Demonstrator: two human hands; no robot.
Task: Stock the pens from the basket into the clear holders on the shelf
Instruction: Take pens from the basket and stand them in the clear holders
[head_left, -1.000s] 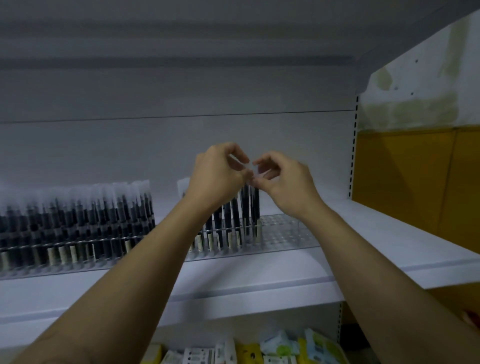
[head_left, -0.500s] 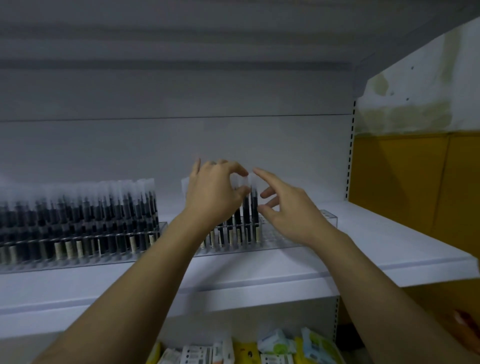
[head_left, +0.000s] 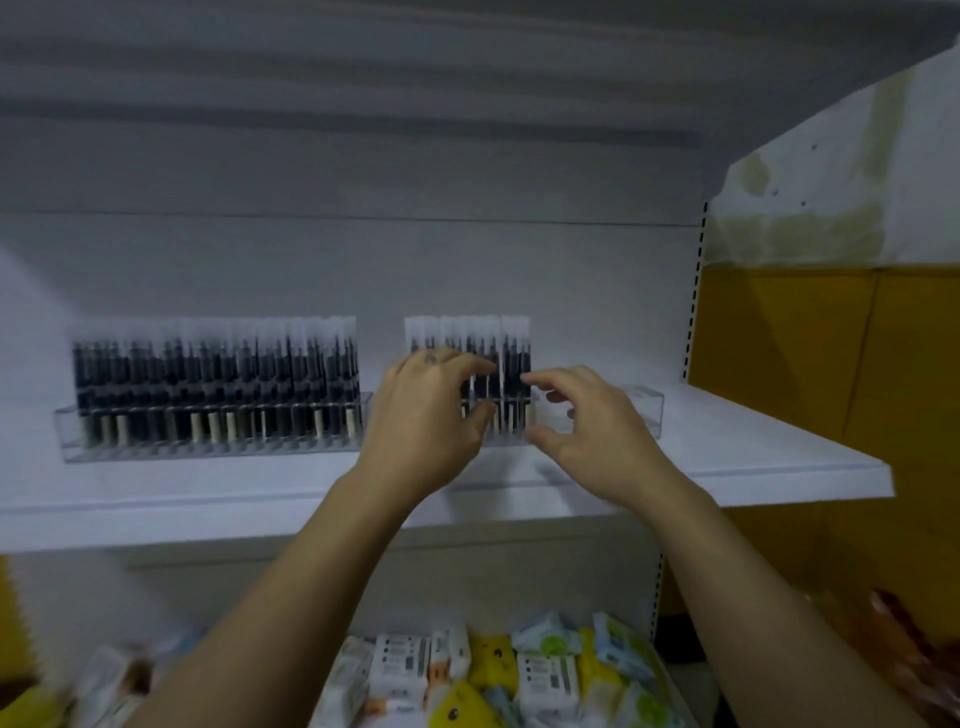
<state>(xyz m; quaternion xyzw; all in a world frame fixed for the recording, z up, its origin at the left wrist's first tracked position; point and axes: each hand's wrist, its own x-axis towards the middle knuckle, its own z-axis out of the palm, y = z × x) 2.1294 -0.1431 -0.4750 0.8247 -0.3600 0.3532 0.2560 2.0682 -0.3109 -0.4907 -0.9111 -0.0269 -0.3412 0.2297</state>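
Leftmost, a full holder (head_left: 208, 448) of pens (head_left: 218, 374) sits on the shelf (head_left: 779, 457). At its 3 o'clock, the left hand (head_left: 421, 421) reaches more pens (head_left: 514, 358) in the second holder (head_left: 644, 410). I cannot tell whether its grip holds one. Further toward 3 o'clock, the right hand (head_left: 597, 431) curls loosely, its grip empty.

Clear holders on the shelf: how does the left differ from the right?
Left holder is packed with pens nearly end to end; right holder has pens only toward its left. Left hand and right hand block the right holder, not the left holder. Both are clear.
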